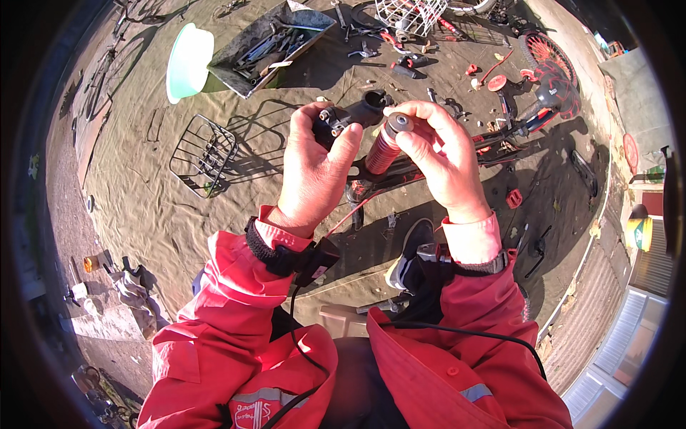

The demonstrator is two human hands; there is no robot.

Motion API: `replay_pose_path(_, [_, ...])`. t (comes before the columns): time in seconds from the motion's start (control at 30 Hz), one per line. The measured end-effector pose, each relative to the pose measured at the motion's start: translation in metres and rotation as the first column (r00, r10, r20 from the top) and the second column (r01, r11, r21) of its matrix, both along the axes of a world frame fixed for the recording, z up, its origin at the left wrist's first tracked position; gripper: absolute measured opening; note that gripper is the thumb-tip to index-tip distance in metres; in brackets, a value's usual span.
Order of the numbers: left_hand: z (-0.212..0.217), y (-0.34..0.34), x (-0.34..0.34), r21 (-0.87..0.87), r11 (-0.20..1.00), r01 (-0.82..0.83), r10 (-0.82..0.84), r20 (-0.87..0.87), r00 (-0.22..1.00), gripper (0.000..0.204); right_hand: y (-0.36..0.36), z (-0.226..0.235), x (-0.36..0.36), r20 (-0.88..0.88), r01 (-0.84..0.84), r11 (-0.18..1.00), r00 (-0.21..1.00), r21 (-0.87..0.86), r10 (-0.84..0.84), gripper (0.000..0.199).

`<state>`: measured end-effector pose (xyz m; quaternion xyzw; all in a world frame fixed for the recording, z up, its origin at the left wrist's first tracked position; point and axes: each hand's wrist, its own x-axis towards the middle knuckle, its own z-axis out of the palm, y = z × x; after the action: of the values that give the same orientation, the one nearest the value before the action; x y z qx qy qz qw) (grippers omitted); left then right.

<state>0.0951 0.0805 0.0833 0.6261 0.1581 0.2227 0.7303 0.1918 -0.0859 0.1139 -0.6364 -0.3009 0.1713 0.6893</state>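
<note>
My left hand [312,168] is closed around a black bicycle handlebar stem [366,107], its bolted clamp end between thumb and fingers. The stem's round collar points away from me, apart from the upright tube. With thumb and forefinger, my right hand [451,164] grips a round black cap [402,122] at the top of this tube. Below the cap sits a stack of red rings [382,152] on the front of a black and red bicycle frame [493,137]. The frame lies across the ground cloth, stretching to the right. My other right fingers curl behind the cap.
A metal tray [246,87] of tools and a pale green basin [191,61] stand at the far left. A black wire rack [204,157] lies left of my hands. Loose bicycle parts, a white wire basket [411,14] and a spoked wheel [549,56] are farther away.
</note>
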Motion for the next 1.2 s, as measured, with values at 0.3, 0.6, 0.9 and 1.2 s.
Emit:
replay_pose_path(0.3, [0.003, -0.002, -0.001, -0.028, 1.0, 0.014, -0.014, 0.013, 1.0, 0.047, -0.001, 0.004, 0.002, -0.019, 0.02, 1.0, 1.0, 0.018, -0.02, 0.027])
replay_pose_path(0.6, [0.003, -0.003, 0.0, 0.024, 1.0, 0.009, -0.009, 0.011, 1.0, 0.047, 0.0, 0.008, 0.002, -0.032, 0.011, 0.997, 0.999, 0.075, -0.009, 0.026])
replay_pose_path(0.9, [0.004, -0.004, -0.002, 0.058, 0.998, 0.03, -0.029, -0.033, 0.999, 0.047, 0.002, 0.013, 0.0, -0.018, 0.053, 0.995, 0.999, 0.085, -0.051, 0.026])
replay_pose_path(1.2, [-0.001, -0.005, -0.002, 0.226, 0.974, 0.023, -0.04, 0.069, 0.997, 0.049, 0.006, 0.019, 0.002, 0.038, 0.145, 0.985, 0.988, 0.097, -0.149, 0.024])
